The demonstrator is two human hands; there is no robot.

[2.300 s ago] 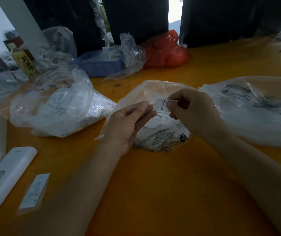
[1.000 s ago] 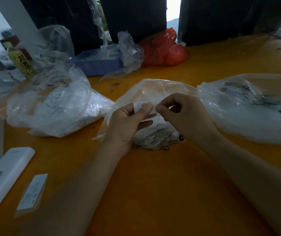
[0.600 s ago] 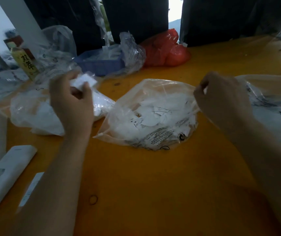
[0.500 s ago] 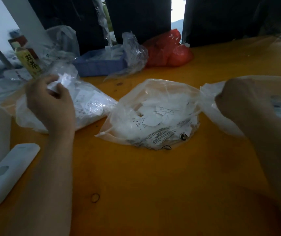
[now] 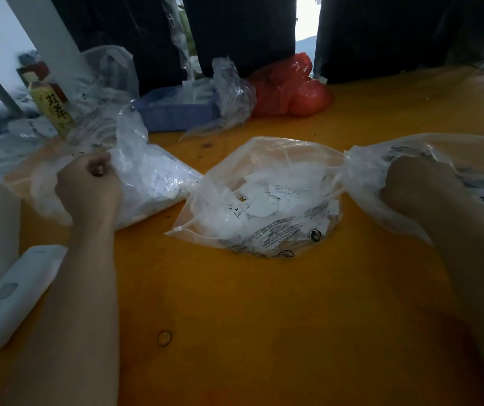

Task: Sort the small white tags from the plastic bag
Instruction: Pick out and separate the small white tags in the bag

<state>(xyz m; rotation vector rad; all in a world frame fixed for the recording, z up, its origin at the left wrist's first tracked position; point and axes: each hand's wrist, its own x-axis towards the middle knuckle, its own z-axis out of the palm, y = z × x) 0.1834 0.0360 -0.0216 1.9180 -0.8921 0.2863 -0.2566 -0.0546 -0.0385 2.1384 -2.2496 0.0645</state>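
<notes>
The white tags (image 5: 267, 197) you are sorting lie heaped in the middle plastic bag (image 5: 264, 183), which sits on the orange table (image 5: 264, 303) straight ahead of you, its mouth open toward the right. Some tags show black print, among them a letter M. The bag's front face carries printed warning text and a round symbol.

Your left hand (image 5: 88, 189) is at the left bag (image 5: 147, 177), which also holds white tags. Its fingers are curled in tight, and the thumb and fingertips seem to pinch the crumpled plastic at the bag's top; whether a tag is in that pinch too you cannot tell, because the fingers cover it.

Your right hand (image 5: 419, 186) is at the mouth of the right bag (image 5: 454, 159), which lies just beside the middle one, their edges touching. You see only the back of this hand, the fingers curled away from you into the plastic, so what they hold cannot be told.

Near your left forearm a white remote-like device (image 5: 15, 291) lies on the table, and a small dark rubber band (image 5: 164, 338) lies in front of you between your arms. At the far edge stand a blue tray (image 5: 176, 115) with clear plastic in it, a red plastic bag (image 5: 290, 89) beside it, and a yellow bottle (image 5: 51, 104) with dark lettering on the left.
</notes>
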